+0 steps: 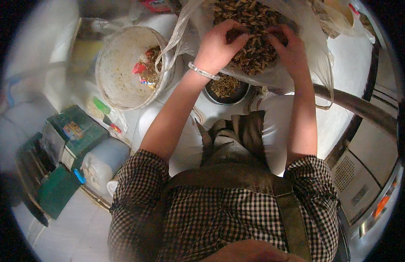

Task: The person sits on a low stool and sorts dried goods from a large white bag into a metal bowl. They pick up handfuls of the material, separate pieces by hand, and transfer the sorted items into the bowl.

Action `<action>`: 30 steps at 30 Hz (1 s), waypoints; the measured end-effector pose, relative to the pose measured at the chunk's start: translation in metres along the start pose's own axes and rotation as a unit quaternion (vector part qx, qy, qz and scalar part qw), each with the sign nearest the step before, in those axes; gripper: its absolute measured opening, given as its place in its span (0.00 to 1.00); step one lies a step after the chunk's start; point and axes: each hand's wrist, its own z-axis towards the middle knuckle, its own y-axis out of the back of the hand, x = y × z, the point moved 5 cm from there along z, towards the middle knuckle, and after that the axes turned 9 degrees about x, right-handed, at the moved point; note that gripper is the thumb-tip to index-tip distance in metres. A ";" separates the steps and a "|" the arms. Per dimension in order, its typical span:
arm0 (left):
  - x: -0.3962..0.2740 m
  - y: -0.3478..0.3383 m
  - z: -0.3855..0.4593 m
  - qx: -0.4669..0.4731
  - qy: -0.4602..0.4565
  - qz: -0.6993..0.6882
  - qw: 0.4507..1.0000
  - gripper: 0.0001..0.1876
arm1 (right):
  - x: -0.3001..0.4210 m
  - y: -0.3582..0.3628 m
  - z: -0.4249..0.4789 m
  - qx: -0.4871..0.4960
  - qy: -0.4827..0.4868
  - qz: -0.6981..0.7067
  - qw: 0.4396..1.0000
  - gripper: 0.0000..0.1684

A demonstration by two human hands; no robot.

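Observation:
My left hand [222, 46], with a pale bangle at the wrist, is over an opened translucent plastic bag [320, 49]. The bag holds a heap of small brown dried pieces [254, 62], whose kind I cannot tell. Across from it my right hand [287, 46] hangs over the same heap. On both hands thumb and fingers curve towards each other, with the fingertips close to the dried pieces; whether they pinch any cannot be made out. Below the bag's near edge, a round dark metal bowl [233, 99] contains more of these pieces [224, 85].
A stained white bucket [120, 65] with scraps and a red wrapper inside stands at the left. Beyond it towards me lie a green box [81, 124] and a translucent plastic jug [105, 160]. A dark curved bar [363, 108] and a beige perforated panel [345, 172] are at the right.

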 end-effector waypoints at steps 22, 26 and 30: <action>-0.010 0.001 -0.011 0.083 -0.015 0.002 0.996 0.10 | -0.006 -0.004 -0.002 -0.004 0.055 -0.123 0.991 0.13; -0.022 -0.020 -0.051 0.268 -0.136 -0.001 0.954 0.08 | -0.002 -0.013 -0.005 0.015 0.066 -0.190 0.979 0.14; -0.006 -0.058 -0.075 0.378 -0.096 0.162 0.906 0.06 | 0.005 -0.017 -0.005 0.030 0.046 -0.260 0.964 0.22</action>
